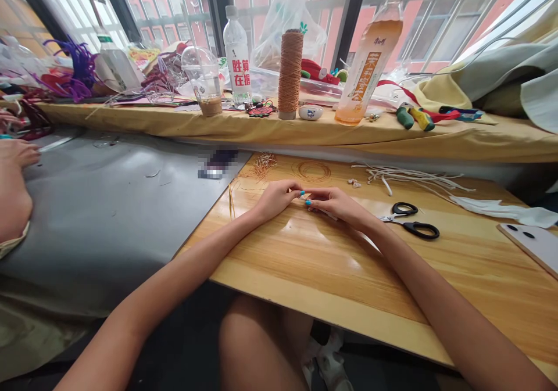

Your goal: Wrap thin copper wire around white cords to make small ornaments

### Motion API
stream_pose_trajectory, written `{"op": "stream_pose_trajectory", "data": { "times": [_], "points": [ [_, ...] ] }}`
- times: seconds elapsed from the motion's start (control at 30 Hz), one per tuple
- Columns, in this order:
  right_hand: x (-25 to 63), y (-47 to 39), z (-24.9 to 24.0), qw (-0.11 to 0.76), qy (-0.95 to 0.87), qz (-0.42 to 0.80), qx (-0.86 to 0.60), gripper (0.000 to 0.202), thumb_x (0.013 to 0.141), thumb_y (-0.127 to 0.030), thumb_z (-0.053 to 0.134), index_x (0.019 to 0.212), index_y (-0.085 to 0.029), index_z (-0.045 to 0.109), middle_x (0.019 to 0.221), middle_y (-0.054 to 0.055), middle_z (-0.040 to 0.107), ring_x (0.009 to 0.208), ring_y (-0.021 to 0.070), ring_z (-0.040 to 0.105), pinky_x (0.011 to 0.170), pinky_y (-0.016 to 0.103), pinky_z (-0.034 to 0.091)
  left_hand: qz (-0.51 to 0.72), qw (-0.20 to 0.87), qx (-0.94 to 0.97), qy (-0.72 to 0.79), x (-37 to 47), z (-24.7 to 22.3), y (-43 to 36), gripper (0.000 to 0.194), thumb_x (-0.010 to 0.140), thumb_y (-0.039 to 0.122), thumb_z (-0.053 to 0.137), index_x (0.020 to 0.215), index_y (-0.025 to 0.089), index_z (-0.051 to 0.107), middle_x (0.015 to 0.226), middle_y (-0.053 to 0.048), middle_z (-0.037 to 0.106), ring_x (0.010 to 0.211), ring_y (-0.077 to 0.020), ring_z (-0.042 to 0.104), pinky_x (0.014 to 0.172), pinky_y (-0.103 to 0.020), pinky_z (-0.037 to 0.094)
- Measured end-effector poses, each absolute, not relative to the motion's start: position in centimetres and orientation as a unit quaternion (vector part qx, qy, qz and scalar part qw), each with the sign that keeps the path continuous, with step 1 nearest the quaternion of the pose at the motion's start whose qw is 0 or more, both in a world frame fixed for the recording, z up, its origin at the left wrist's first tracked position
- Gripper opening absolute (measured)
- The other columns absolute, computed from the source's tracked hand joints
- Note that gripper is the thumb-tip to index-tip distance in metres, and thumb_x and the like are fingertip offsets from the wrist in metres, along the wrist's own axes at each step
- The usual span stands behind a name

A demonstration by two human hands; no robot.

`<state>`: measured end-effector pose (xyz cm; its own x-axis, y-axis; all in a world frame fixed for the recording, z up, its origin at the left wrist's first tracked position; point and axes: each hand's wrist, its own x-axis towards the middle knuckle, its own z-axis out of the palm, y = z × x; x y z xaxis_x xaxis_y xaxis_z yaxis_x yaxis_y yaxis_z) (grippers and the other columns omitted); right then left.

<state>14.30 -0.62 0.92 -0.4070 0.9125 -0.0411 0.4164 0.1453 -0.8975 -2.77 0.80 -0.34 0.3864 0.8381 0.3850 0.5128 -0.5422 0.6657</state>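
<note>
My left hand [279, 198] and my right hand [335, 203] meet over the wooden board [279, 257], fingertips nearly touching. Each is closed in a pinch, with blue nails showing. What they hold between them is too small to make out; a thin pale piece shows under my right hand. Black-handled scissors [421, 229] lie just right of my right hand, their blades partly hidden by it. Behind my hands are a coil of thin orange-brown cord [311, 171] and a small heap of thread ends [264, 163].
White cords [410, 177], a white cloth [505, 210] and a phone [532, 244] lie at the right. Bottles, a cup and a brown thread spool [290, 74] line the ledge behind. Another person's arm [13, 187] rests on the grey table at the left.
</note>
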Motion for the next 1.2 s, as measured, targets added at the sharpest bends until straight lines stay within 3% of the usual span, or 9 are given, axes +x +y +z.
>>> {"op": "stream_pose_trajectory", "data": {
  "times": [0.13, 0.33, 0.63, 0.83, 0.93, 1.2],
  "points": [
    [14.4, -0.7, 1.0, 0.273, -0.701, 0.460, -0.471, 0.050, 0.065, -0.029, 0.059, 0.113, -0.016, 0.054, 0.072, 0.002, 0.061, 0.058, 0.0095, 0.048, 0.051, 0.021, 0.035, 0.366, 0.255, 0.778, 0.442, -2.9, -0.2, 0.8, 0.015, 0.073, 0.021, 0.048, 0.072, 0.015, 0.062, 0.063, 0.001, 0.059, 0.065, -0.0112, 0.053, 0.058, -0.020, 0.038],
    [14.6, -0.1, -0.1, 0.313, -0.688, 0.499, -0.424, 0.046, 0.068, -0.032, 0.057, 0.110, -0.014, 0.054, 0.075, 0.004, 0.064, 0.066, 0.0109, 0.055, 0.067, 0.025, 0.041, 0.361, 0.273, 0.773, 0.445, -3.0, -0.1, 0.8, 0.017, 0.073, 0.024, 0.048, 0.072, 0.015, 0.062, 0.060, 0.001, 0.058, 0.063, -0.0108, 0.052, 0.057, -0.020, 0.038],
    [14.2, 0.0, -0.7, 0.353, -0.680, 0.465, -0.444, 0.030, 0.063, -0.036, 0.059, 0.083, -0.013, 0.064, 0.066, 0.003, 0.063, 0.059, 0.0111, 0.055, 0.062, 0.025, 0.042, 0.340, 0.334, 0.764, 0.436, -2.7, 0.1, 0.5, 0.020, 0.075, 0.027, 0.044, 0.081, 0.014, 0.058, 0.060, 0.003, 0.057, 0.044, -0.0058, 0.044, 0.047, -0.018, 0.036],
    [13.4, -0.7, -0.2, 0.356, -0.709, 0.380, -0.476, 0.024, 0.068, -0.033, 0.052, 0.074, -0.014, 0.065, 0.061, 0.002, 0.060, 0.055, 0.0109, 0.051, 0.058, 0.024, 0.041, 0.348, 0.194, 0.821, 0.409, -2.4, -0.8, 0.5, 0.016, 0.079, 0.021, 0.041, 0.081, 0.016, 0.055, 0.074, -0.001, 0.060, 0.067, -0.0106, 0.052, 0.062, -0.021, 0.039],
    [13.5, -0.7, 0.1, 0.325, -0.726, 0.388, -0.466, 0.027, 0.069, -0.037, 0.050, 0.073, -0.014, 0.065, 0.064, 0.003, 0.061, 0.058, 0.0124, 0.053, 0.060, 0.025, 0.041, 0.337, 0.134, 0.840, 0.403, -2.3, -1.3, 0.6, 0.016, 0.080, 0.018, 0.037, 0.080, 0.015, 0.052, 0.074, -0.002, 0.058, 0.068, -0.0119, 0.050, 0.063, -0.023, 0.038],
    [14.7, -0.7, 1.4, 0.261, -0.757, 0.404, -0.442, 0.038, 0.070, -0.046, 0.049, 0.079, -0.012, 0.064, 0.074, 0.005, 0.063, 0.068, 0.0151, 0.053, 0.064, 0.025, 0.038, 0.327, 0.145, 0.858, 0.369, -2.5, -1.2, 0.6, 0.016, 0.077, 0.009, 0.034, 0.080, 0.014, 0.049, 0.070, -0.001, 0.054, 0.063, -0.0100, 0.047, 0.059, -0.021, 0.037]
  ]
}}
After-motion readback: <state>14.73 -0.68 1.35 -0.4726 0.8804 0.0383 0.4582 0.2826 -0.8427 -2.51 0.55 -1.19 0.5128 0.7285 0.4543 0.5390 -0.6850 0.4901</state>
